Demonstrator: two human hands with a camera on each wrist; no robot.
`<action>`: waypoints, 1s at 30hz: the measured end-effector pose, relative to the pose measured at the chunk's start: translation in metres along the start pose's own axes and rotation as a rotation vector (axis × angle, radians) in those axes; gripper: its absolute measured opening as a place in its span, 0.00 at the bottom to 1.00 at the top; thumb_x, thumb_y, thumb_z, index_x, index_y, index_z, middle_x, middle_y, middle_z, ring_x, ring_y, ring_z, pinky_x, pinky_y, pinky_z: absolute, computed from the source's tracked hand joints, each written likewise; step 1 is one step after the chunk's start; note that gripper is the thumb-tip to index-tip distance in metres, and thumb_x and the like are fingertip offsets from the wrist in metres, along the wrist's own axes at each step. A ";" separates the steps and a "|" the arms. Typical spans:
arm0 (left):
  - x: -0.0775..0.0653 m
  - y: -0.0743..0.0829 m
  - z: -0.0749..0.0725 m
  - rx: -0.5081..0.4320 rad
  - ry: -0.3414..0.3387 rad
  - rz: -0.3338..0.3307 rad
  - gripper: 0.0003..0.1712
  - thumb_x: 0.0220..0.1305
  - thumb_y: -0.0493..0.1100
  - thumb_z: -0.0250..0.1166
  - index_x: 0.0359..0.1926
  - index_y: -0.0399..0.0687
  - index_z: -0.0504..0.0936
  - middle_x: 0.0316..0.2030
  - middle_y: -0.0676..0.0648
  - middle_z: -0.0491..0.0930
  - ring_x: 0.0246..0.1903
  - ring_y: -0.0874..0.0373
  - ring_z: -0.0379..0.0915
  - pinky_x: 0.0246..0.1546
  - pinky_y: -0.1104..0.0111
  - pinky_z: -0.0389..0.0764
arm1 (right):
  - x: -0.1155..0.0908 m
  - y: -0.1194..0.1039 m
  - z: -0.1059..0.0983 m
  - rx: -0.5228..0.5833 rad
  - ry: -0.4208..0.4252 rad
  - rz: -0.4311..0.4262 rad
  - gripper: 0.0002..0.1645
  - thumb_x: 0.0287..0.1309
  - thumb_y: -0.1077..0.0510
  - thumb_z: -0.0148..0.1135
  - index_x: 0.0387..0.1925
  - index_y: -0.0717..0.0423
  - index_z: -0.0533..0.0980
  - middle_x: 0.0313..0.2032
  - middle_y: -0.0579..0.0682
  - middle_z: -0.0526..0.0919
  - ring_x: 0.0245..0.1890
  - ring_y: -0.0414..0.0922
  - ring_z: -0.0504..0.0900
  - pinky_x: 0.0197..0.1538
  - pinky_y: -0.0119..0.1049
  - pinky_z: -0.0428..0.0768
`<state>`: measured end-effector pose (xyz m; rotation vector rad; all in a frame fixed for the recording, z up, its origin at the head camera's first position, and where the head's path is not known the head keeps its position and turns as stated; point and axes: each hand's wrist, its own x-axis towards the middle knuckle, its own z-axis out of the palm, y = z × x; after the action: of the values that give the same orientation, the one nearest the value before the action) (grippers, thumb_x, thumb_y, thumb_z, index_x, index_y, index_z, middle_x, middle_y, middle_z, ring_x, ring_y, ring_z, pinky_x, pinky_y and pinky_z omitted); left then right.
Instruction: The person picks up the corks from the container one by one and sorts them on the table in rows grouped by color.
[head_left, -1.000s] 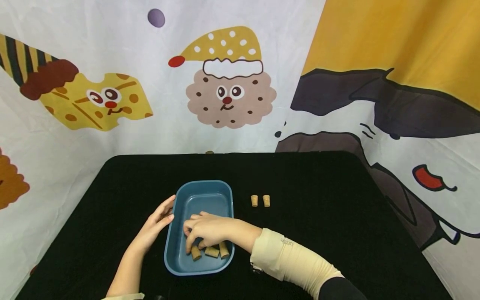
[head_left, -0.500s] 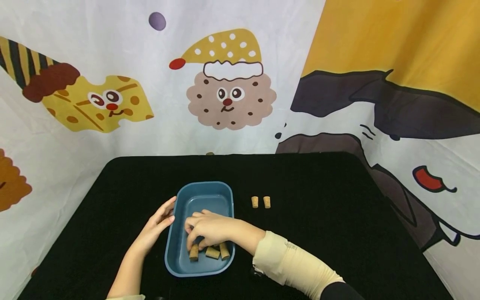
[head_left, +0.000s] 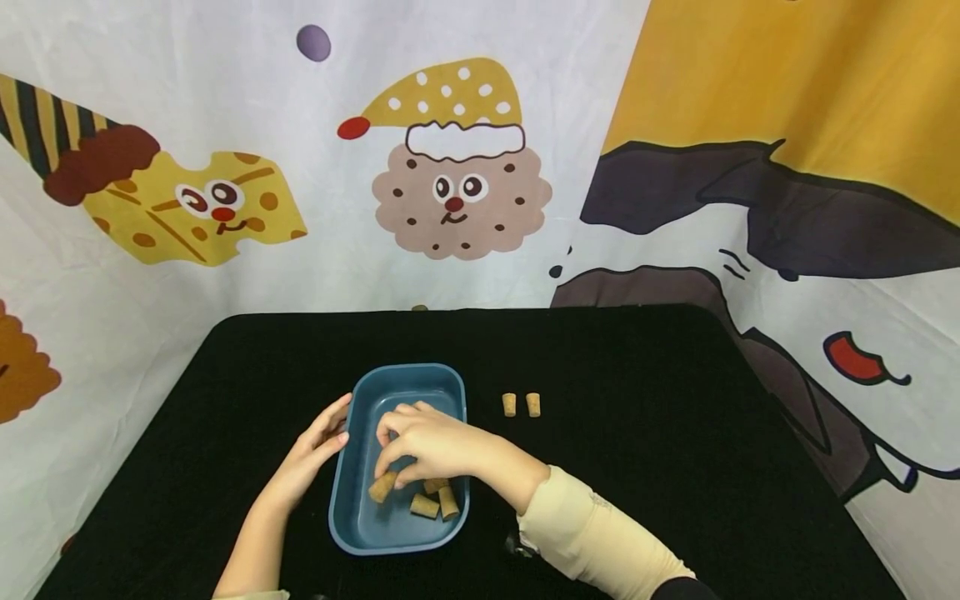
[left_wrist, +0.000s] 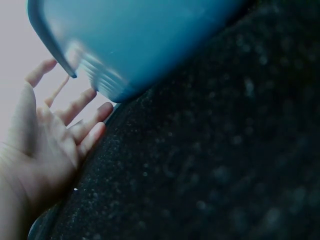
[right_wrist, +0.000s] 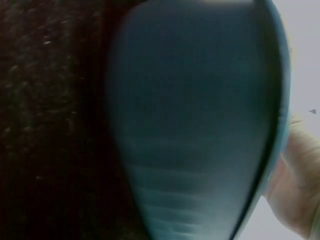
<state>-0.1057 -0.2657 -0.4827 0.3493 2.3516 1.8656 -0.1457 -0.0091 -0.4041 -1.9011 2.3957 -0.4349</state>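
Observation:
A blue rectangular tray [head_left: 352,533] lies on the black cloth. My right hand [head_left: 423,442] is over the tray and pinches a cork [head_left: 383,487] between thumb and finger, tilted. Below and to the right of that hand, several more corks [head_left: 424,506] lie on the tray's floor, one partly covered by the hand. My left hand [head_left: 311,450] rests its fingers against the tray's left side; in the left wrist view the fingers [left_wrist: 82,106] reach loosely to the wall. The tray's outer wall [right_wrist: 200,110] hides most of my right hand in the right wrist view.
Two corks [head_left: 509,405] stand side by side on the black table [head_left: 637,467], right of the tray. Behind the table hangs a white curtain [head_left: 300,283] printed with cartoon figures.
My right hand has lifted slightly, away from me, raising the cork from the tray's near part and tilting it. Another cork beneath the hand shows more now. My left hand stays still.

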 end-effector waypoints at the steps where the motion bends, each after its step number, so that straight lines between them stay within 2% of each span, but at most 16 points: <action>1: 0.000 0.000 0.000 0.000 0.001 0.001 0.32 0.72 0.41 0.50 0.74 0.52 0.53 0.67 0.36 0.60 0.61 0.50 0.63 0.55 0.54 0.66 | -0.001 0.000 -0.002 0.003 0.016 0.005 0.15 0.51 0.44 0.70 0.44 0.34 0.84 0.44 0.36 0.70 0.44 0.32 0.64 0.51 0.25 0.61; 6: 0.000 -0.001 0.000 -0.011 -0.005 0.007 0.32 0.72 0.41 0.50 0.74 0.52 0.54 0.67 0.36 0.61 0.60 0.55 0.65 0.54 0.64 0.69 | -0.009 -0.002 -0.011 0.029 0.076 0.035 0.16 0.52 0.44 0.70 0.44 0.37 0.84 0.46 0.38 0.71 0.47 0.34 0.66 0.52 0.28 0.62; 8: 0.000 -0.001 -0.001 -0.012 -0.008 0.013 0.32 0.73 0.41 0.50 0.74 0.51 0.53 0.66 0.35 0.61 0.60 0.54 0.64 0.54 0.65 0.69 | -0.013 -0.002 -0.014 0.037 0.099 0.048 0.16 0.53 0.44 0.69 0.44 0.37 0.84 0.46 0.38 0.71 0.46 0.35 0.66 0.52 0.28 0.62; 14: 0.001 0.000 0.000 0.003 0.010 0.006 0.32 0.73 0.42 0.51 0.74 0.50 0.54 0.66 0.35 0.61 0.62 0.43 0.61 0.56 0.55 0.67 | -0.024 0.001 -0.019 0.062 0.184 0.088 0.15 0.54 0.45 0.68 0.44 0.39 0.84 0.45 0.38 0.70 0.46 0.36 0.65 0.50 0.29 0.63; 17: 0.000 0.000 0.002 0.012 0.019 -0.013 0.32 0.72 0.43 0.51 0.74 0.51 0.53 0.67 0.36 0.60 0.62 0.43 0.61 0.57 0.50 0.66 | -0.030 0.002 -0.021 0.074 0.229 0.104 0.14 0.55 0.45 0.68 0.44 0.40 0.84 0.44 0.38 0.70 0.47 0.36 0.65 0.52 0.31 0.64; 19: 0.000 0.000 0.003 0.016 0.023 -0.018 0.32 0.72 0.43 0.52 0.74 0.51 0.53 0.67 0.36 0.61 0.61 0.45 0.62 0.57 0.48 0.65 | -0.034 0.003 -0.022 0.089 0.263 0.125 0.14 0.54 0.46 0.69 0.43 0.40 0.84 0.44 0.38 0.70 0.47 0.37 0.66 0.53 0.33 0.64; 24: -0.001 0.000 0.003 0.013 0.027 -0.021 0.32 0.72 0.44 0.52 0.74 0.53 0.54 0.67 0.38 0.61 0.59 0.58 0.65 0.56 0.49 0.65 | -0.048 0.001 -0.026 0.102 0.329 0.207 0.14 0.53 0.46 0.70 0.42 0.42 0.84 0.45 0.40 0.70 0.48 0.40 0.67 0.56 0.38 0.64; 27: -0.001 -0.001 0.001 0.011 0.023 -0.010 0.32 0.72 0.43 0.51 0.74 0.53 0.54 0.67 0.38 0.61 0.58 0.63 0.65 0.56 0.52 0.65 | -0.057 0.001 -0.028 0.085 0.363 0.254 0.14 0.53 0.47 0.70 0.42 0.44 0.84 0.46 0.42 0.71 0.48 0.40 0.67 0.55 0.40 0.65; 30: 0.000 -0.001 0.000 0.009 0.014 0.000 0.32 0.73 0.43 0.51 0.74 0.52 0.54 0.67 0.38 0.61 0.58 0.64 0.65 0.56 0.58 0.67 | -0.066 0.003 -0.028 0.065 0.407 0.291 0.14 0.53 0.47 0.70 0.42 0.44 0.84 0.47 0.43 0.71 0.48 0.41 0.67 0.54 0.41 0.66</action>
<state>-0.1056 -0.2657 -0.4836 0.3379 2.3696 1.8647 -0.1386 0.0606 -0.3871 -1.5178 2.8034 -0.9377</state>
